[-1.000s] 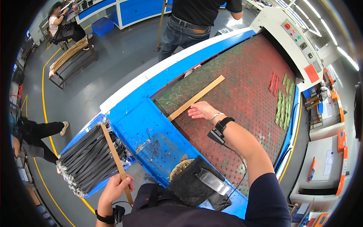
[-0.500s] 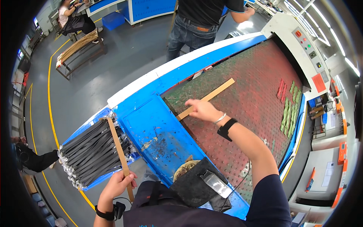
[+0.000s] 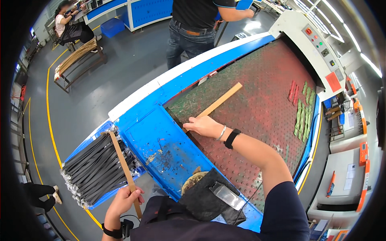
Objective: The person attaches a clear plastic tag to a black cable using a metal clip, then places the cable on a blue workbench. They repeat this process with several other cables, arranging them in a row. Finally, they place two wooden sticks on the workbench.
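My left hand (image 3: 125, 201) is closed round a long, flat tan strip (image 3: 122, 158), which runs up over the edge of a heap of black straps (image 3: 94, 168) with clear wrapping at the ends. The straps lie in a blue crate (image 3: 76, 149) at the left. A second tan strip (image 3: 223, 98) lies slantwise on the dark red and green studded belt (image 3: 241, 132) of a machine. My right hand (image 3: 203, 126) has its fingers closed at this strip's near end, covering part of it.
Wavy green pieces (image 3: 300, 120) and red pieces (image 3: 294, 91) lie at the belt's far right. A blue tray (image 3: 152, 132) flecked with dark debris borders the belt. Close to my body are a black cloth (image 3: 201, 195) and a silvery packet (image 3: 229, 196). Another person (image 3: 191, 32) stands beyond the machine.
My right hand has moved left and nearer along the strip to its near end, its fingers lowered onto it. My left hand still holds its strip. The view has shifted slightly.
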`<action>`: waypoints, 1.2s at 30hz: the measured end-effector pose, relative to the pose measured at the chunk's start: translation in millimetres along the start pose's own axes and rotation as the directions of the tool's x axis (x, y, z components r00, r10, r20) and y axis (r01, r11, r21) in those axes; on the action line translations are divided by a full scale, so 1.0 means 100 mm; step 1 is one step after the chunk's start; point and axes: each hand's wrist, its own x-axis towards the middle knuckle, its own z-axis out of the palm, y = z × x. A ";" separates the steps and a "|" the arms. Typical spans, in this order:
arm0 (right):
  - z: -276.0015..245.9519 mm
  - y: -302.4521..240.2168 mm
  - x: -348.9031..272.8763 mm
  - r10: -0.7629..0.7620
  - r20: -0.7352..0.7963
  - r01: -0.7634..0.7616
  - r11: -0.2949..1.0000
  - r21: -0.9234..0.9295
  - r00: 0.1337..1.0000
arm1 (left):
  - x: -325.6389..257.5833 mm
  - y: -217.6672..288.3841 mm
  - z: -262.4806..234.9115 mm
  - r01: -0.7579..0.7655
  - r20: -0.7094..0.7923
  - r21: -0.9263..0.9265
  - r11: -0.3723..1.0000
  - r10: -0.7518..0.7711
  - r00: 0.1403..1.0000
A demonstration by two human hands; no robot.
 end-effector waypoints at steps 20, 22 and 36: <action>0.03 -0.20 -0.07 0.004 -0.082 0.001 0.998 0.063 0.997 | 0.03 -0.06 -0.01 -0.006 0.001 -0.001 1.000 0.006 1.000; 0.03 -0.18 -0.08 0.010 -0.074 -0.006 0.998 0.058 0.997 | 0.03 -0.05 0.00 0.002 0.003 -0.006 1.000 -0.002 1.000; 0.01 -0.22 -0.13 0.018 -0.069 -0.016 0.999 0.036 0.997 | -0.01 -0.02 -0.01 -0.002 0.003 -0.036 0.999 0.003 1.000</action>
